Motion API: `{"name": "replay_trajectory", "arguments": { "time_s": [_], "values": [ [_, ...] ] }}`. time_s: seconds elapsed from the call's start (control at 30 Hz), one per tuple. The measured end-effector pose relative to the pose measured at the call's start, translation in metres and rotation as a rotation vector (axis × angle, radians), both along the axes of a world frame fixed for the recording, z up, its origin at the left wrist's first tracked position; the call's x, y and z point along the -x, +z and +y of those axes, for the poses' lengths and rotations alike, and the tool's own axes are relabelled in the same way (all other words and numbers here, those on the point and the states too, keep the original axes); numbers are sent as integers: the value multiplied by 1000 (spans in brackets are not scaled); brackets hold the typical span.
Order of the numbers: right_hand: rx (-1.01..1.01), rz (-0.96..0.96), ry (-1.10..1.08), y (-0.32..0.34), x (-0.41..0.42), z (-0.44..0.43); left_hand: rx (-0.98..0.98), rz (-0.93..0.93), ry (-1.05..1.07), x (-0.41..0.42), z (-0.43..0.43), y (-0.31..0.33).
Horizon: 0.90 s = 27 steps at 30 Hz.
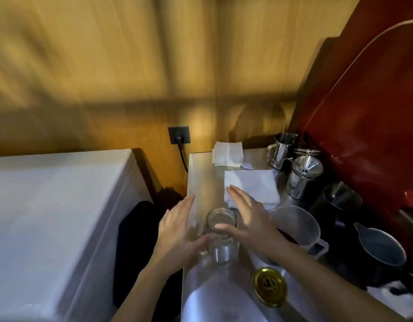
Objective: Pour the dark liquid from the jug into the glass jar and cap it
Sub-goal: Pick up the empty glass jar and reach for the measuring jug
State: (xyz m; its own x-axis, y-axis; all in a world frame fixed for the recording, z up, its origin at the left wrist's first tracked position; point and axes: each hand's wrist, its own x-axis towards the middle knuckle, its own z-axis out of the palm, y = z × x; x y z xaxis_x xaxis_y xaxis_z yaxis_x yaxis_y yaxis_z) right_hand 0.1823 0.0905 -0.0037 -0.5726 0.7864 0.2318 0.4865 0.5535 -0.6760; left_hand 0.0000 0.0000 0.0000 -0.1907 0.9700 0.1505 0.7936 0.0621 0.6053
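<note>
The clear, empty glass jar (221, 233) stands upright and uncapped on the stainless steel bench (200, 177), close to the bench's left edge. The left hand (177, 231) sits beside it with the fingers (189, 203) spread and straight, the thumb reaching towards the jar's shoulder; the right hand (249, 219) arches over from the other side, fingers apart, thumb lying across the rim. Neither hand is closed around the glass.

The translucent plastic measuring jug (298, 226) holding dark liquid stands just behind the right wrist, and the round gold metal lid (269, 287) lies flat on the bench nearer the body.

The main risk is the jar's place: a nudge from the left thumb could slide it over the smooth steel towards the drop beside the white appliance (49, 205). The right forearm could also knock the jug in drawing back, spilling the liquid. If the jar is not steadied during pouring, liquid may miss the narrow mouth and run onto the folded white cloth (254, 184).
</note>
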Motion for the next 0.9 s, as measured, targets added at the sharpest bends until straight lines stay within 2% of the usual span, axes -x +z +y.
{"name": "replay_trajectory", "arguments": {
  "time_s": [0.13, 0.37, 0.6, 0.9],
  "values": [
    [-11, -128, 17, -11, 5, -5, 66, -27, 12, -9, 1, -17],
    [91, -95, 0, -16, 7, -12, 61, -119, 69, -23, 7, -34],
    [-69, -48, -95, -16, 7, -20, 112, -272, 60, -30, 10, -35],
    [-92, -60, -191, -17, 9, -24, 192, -353, 40, -26, 18, -34]
  ]
}}
